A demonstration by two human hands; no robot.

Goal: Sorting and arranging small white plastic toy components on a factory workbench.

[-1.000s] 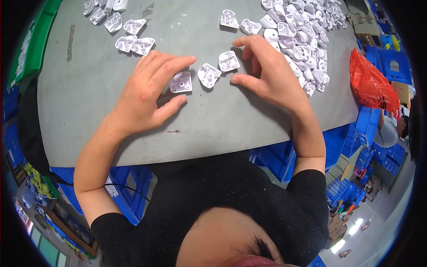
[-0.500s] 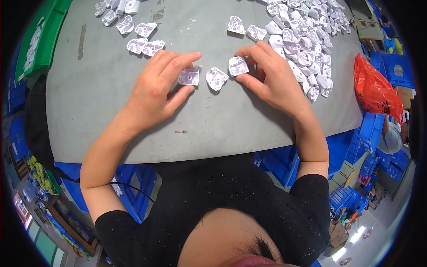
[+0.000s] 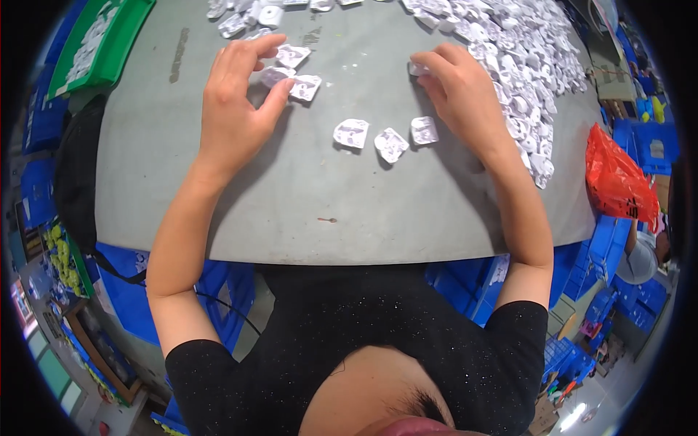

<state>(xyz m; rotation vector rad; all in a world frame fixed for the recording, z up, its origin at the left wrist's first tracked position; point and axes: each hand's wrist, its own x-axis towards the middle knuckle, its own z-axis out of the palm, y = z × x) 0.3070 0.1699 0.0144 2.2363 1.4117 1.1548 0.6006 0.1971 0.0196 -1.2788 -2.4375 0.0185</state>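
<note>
Three white moulded plastic parts, the left one [image 3: 352, 134], the middle one [image 3: 392, 145] and the right one [image 3: 424, 131], lie in a loose row on the grey table between my forearms. My left hand [image 3: 240, 102] is over a small group of similar parts, its thumb apart from its fingers. Beside that thumb lies one part [image 3: 305, 88], with another [image 3: 293, 56] by the fingertips. My right hand [image 3: 462, 91] has its fingertips and thumb closed around a white plastic part [image 3: 418, 69], mostly covered by the fingers.
A large heap of white parts [image 3: 520, 65] spreads over the table's right side. More parts [image 3: 270, 16] lie at the far left. A green bin [image 3: 116, 51] stands at the left edge; a red plastic bag [image 3: 618, 174] hangs at the right. Blue crates [image 3: 465, 291] sit below the table's near edge.
Both hands have let go of the row's outer parts and moved away, the left toward the far-left group, the right to a part farther back. The view has shifted slightly.
</note>
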